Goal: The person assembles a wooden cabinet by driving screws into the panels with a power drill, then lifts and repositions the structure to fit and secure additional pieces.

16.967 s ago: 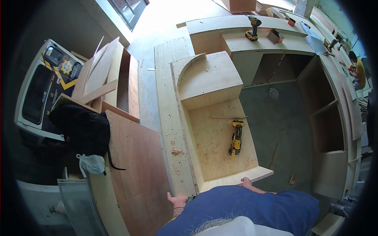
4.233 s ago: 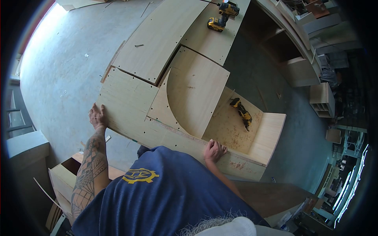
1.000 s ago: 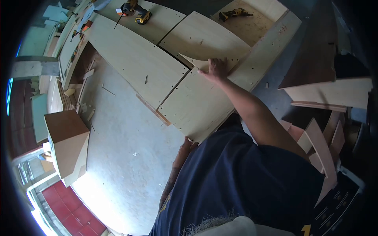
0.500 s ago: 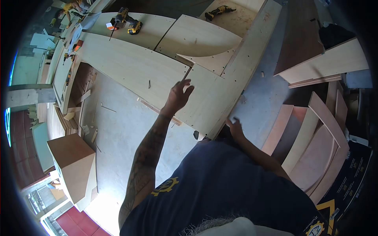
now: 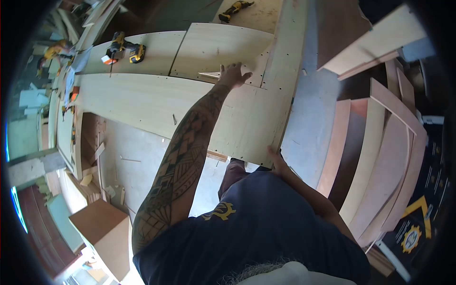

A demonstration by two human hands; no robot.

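Note:
My left hand (image 5: 232,76) lies with spread fingers on the pale plywood panel assembly (image 5: 137,97), over the joint beside a thin pointed wood piece (image 5: 211,74). Its tattooed forearm crosses the long panel. At the near right corner of the assembly, my right hand (image 5: 278,162) touches the edge, its thumb on top and its other fingers hidden below. A curved panel (image 5: 213,45) lies just beyond my left hand. Farther left stands a yellow and black drill (image 5: 118,45), with another yellow and black tool (image 5: 235,10) at the top.
Curved wooden frames (image 5: 380,161) stand on the right, below a large upright panel (image 5: 375,42). A brown box (image 5: 102,223) is at the lower left. Another person (image 5: 57,50) bends over a workbench at the far upper left. Wood scraps lie on the floor.
My left hand has reached farther forward and come down onto the panels. My right hand has moved onto the near corner. The view has shifted, and the pointed piece now lies partly behind my left hand.

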